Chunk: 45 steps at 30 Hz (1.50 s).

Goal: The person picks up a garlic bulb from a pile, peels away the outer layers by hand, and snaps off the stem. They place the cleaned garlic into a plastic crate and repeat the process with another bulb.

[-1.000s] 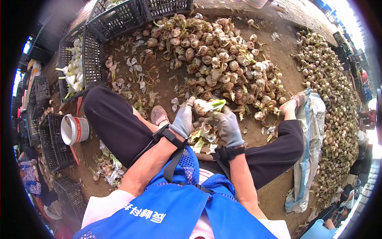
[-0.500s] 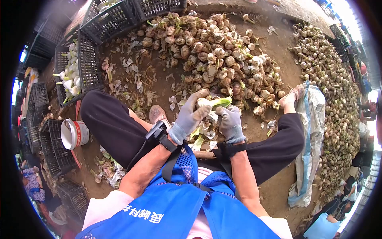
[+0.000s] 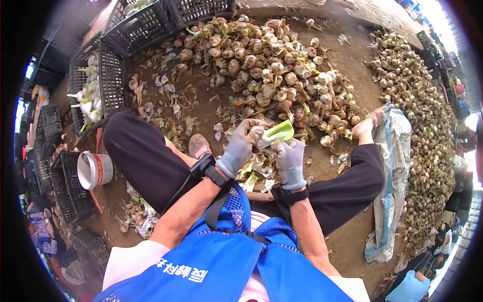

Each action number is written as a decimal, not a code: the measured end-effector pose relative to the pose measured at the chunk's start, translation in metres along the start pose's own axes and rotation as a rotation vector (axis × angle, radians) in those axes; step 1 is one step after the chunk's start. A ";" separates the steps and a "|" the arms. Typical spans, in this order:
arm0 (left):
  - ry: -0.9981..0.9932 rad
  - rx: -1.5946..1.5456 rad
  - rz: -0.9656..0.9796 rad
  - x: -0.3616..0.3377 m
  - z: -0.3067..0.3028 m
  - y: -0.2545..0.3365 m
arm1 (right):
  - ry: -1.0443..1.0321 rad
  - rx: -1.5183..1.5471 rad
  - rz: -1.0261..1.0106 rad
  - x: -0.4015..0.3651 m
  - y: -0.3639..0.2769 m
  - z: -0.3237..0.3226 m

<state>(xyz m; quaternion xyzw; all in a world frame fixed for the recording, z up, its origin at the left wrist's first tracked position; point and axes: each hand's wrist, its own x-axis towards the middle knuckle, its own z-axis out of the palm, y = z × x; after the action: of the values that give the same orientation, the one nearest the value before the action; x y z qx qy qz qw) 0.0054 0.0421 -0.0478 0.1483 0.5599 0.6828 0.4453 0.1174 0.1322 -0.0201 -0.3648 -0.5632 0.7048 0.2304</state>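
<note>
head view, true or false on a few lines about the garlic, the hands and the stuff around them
1. The left hand and the right hand both hold one garlic bulb with a green stalk. True.
2. The hands are bare. False: both wear grey gloves.
3. A big garlic pile lies on the ground beyond the person's feet. True.
4. The white bucket sits beside the person's right leg. False: it is on the left side, next to the left leg.
5. The black crate at the left is full of dirt-covered bulbs. False: it holds clean white bulbs.
</note>
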 end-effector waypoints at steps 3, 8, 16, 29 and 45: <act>-0.220 -0.730 -0.312 0.001 -0.016 -0.001 | -0.039 0.671 0.486 -0.001 -0.014 -0.010; -0.081 -0.399 -0.125 0.035 -0.040 -0.064 | -0.113 -0.016 -0.078 0.004 0.009 -0.020; 0.197 -0.378 -0.001 0.012 -0.010 -0.021 | -0.054 -0.219 -0.003 0.010 -0.009 0.000; -0.068 -0.439 0.031 -0.001 -0.015 0.016 | -0.358 -0.694 -0.278 0.018 -0.012 -0.020; -0.027 -0.179 0.097 -0.005 -0.007 0.015 | -0.120 0.136 0.181 0.010 0.021 0.007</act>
<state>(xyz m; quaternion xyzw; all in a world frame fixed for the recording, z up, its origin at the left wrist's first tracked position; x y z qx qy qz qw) -0.0033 0.0346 -0.0356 0.1442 0.4827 0.7489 0.4305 0.1073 0.1298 -0.0422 -0.3549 -0.4915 0.7798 0.1559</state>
